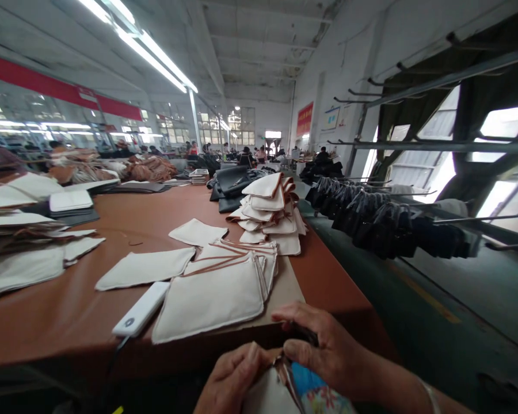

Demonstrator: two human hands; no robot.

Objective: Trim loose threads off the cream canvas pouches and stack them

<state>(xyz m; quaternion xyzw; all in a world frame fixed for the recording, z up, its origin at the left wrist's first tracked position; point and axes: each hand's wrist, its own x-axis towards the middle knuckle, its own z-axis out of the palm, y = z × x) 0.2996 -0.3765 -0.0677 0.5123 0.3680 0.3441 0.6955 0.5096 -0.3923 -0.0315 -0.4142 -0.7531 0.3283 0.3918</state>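
At the table's front edge my left hand (231,376) pinches the edge of an off-white leather-like piece (265,395) with brown trim. My right hand (328,351) is closed around a dark-handled tool (304,332) that looks like small scissors. The metal tip of that tool meets the piece's edge beside my left fingertips. Blue and flowered cloth (319,394) shows below my right hand. Just ahead on the table lie several stitched off-white panels (213,296), overlapping one another. A white power bank (141,310) with a cable rests left of them.
The brown-covered table (129,224) carries a folded off-white stack (265,210), black pieces (231,184) behind it, and more off-white panels (21,267) at left. To the right, a metal rack (435,146) stands over hanging dark pieces (384,221). People sit far back.
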